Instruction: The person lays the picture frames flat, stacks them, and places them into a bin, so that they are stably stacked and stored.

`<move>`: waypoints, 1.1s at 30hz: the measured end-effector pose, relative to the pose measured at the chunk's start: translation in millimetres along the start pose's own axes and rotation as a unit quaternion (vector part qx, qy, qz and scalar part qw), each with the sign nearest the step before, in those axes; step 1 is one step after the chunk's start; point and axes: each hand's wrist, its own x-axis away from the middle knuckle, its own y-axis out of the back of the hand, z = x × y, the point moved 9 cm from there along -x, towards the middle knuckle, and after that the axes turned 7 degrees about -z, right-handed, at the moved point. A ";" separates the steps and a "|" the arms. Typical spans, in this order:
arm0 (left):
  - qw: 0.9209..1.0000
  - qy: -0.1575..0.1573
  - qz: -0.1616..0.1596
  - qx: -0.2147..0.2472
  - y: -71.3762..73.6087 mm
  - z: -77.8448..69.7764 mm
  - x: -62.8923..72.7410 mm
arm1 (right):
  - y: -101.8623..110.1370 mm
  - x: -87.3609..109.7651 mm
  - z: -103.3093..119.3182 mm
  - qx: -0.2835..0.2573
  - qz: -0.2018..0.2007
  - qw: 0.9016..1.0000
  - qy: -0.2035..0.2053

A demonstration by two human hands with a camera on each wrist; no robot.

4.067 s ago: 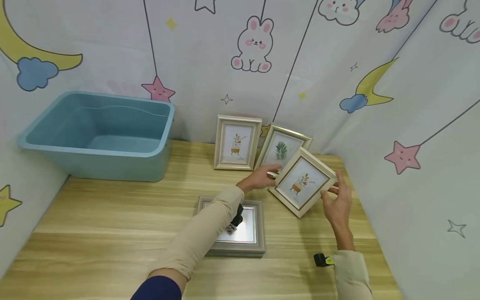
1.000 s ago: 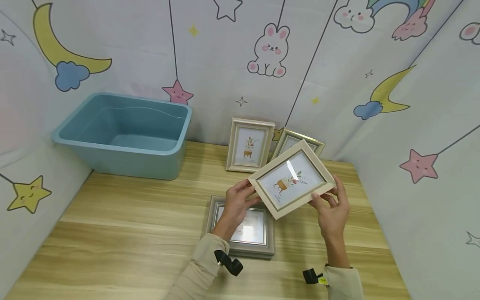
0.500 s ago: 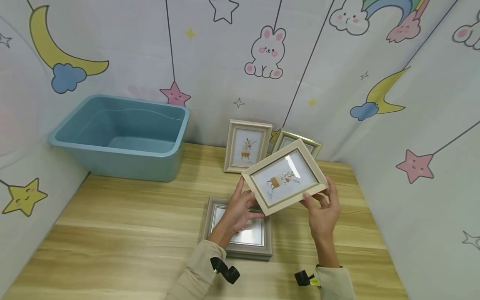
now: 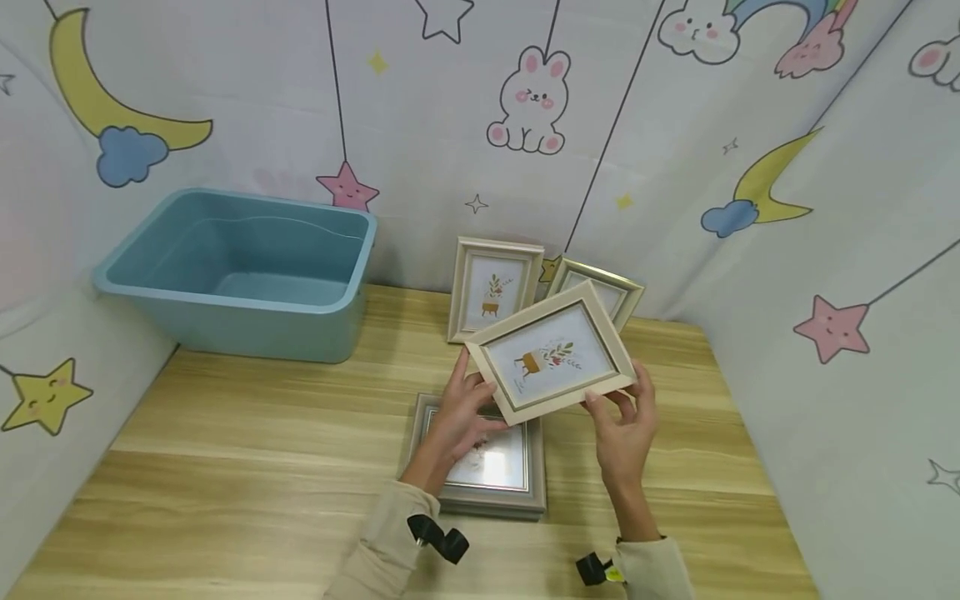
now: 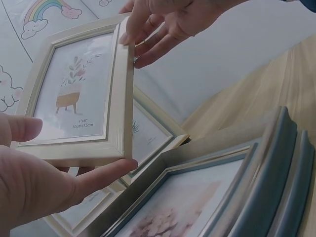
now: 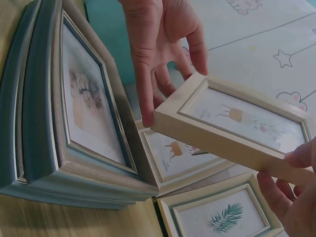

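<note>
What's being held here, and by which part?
A cream rectangular picture frame: the left hand holds its left short edge, the right hand its lower right corner.

Left hand (image 4: 454, 423) is bare; creased beige fabric sleeve (image 4: 384, 533), angled black wrist camera (image 4: 452, 546). Right hand (image 4: 626, 439) bare; beige fabric cuff (image 4: 654, 567), boxy black camera (image 4: 591, 569), yellow-green tag (image 4: 614, 573).

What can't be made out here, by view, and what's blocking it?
Cream picture frame, held: its back, turned away in all views.
Gold-edged picture frame: lower part of print, head view, behind the cream one.
Top grey picture frame: part of print, head view, screened by left hand and glare.
Blue-green tub: near floor, head view, behind its front wall.
</note>
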 end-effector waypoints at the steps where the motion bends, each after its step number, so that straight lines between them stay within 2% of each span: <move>1: 1.000 -0.008 -0.004 -0.005 3.0 -3.0 0.0 | -0.6 1.1 -0.2 0.005 0.002 1.000 -0.001; 4: 0.999 -0.028 -0.019 -0.027 12.4 -14.2 0.6 | -2.6 2.4 4.1 0.053 0.016 0.998 0.005; 6: 0.998 -0.044 -0.022 -0.051 19.0 -23.2 2.1 | -3.2 1.3 6.1 0.092 0.027 0.995 -0.008; 11: 0.991 -0.076 -0.012 -0.112 29.8 -39.9 6.1 | -1.4 -1.6 2.4 0.169 0.057 0.981 -0.081; 17: 0.975 -0.112 -0.025 -0.190 31.3 -49.0 10.0 | 4.2 4.3 -10.9 0.227 0.084 0.958 -0.153; 20: 0.969 -0.122 -0.029 -0.213 30.6 -51.3 12.7 | 6.5 7.3 -17.1 0.243 0.093 0.950 -0.175; 25: 0.962 -0.137 -0.037 -0.234 32.3 -54.8 16.4 | 4.0 10.2 -21.6 0.252 0.107 0.944 -0.185; 28: 0.955 -0.150 -0.040 -0.251 33.2 -57.8 19.0 | 0.9 12.4 -22.9 0.244 0.117 0.944 -0.190; 33: 0.937 -0.187 -0.040 -0.293 31.1 -64.8 25.1 | -3.7 15.2 -26.9 0.205 0.110 0.952 -0.201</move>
